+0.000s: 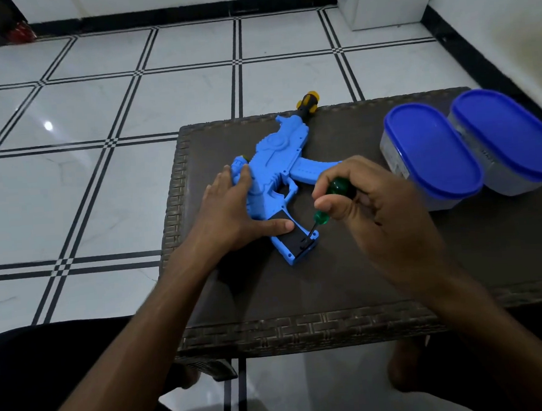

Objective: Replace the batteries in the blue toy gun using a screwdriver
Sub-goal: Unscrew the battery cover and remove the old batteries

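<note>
The right hand (369,205) pinched a green-handled screwdriver (329,204) between curled fingers and thumb, holding it steeply so its dark tip met the black battery cover (297,238) in the grip of the blue toy gun (273,169), probably at the cover's screw, though the screw itself was too small to make out. The left hand (231,208) lay spread flat on the gun, its thumb pressed along the grip, evidently to stop the toy turning under the twisting. The gun lay on its side on the dark woven surface (302,299), near the left edge. Two blue-lidded containers (433,155) stood well to the right, clear of the work.
</note>
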A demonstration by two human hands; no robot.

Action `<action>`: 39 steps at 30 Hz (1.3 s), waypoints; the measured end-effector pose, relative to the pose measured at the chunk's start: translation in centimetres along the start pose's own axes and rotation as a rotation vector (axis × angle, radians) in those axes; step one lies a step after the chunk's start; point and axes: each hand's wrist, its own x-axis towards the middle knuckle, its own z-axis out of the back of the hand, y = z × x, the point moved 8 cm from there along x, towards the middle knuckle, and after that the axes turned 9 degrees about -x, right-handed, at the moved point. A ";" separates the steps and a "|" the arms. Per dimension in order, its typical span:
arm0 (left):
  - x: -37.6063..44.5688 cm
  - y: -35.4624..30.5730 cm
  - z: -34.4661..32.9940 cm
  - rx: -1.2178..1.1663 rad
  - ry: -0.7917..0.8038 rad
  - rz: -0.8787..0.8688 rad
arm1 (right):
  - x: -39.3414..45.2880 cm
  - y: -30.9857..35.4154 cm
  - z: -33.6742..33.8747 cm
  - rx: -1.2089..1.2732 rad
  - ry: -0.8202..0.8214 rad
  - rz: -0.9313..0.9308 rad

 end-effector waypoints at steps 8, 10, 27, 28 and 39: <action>-0.1 0.1 -0.1 -0.013 0.003 -0.011 | 0.4 1.8 -0.3 0.035 0.048 0.069; -0.1 0.1 -0.1 -0.011 0.004 -0.010 | 0.4 1.8 -0.2 0.038 0.052 0.070; -0.4 -0.2 0.0 -0.026 0.010 -0.016 | 0.4 2.3 -1.2 0.055 0.079 0.083; -0.4 -0.2 0.1 -0.012 0.011 -0.021 | 0.5 2.3 -1.0 0.037 0.053 0.082; -0.4 0.0 0.0 -0.013 0.000 -0.013 | 0.0 2.3 -1.1 0.132 0.064 0.061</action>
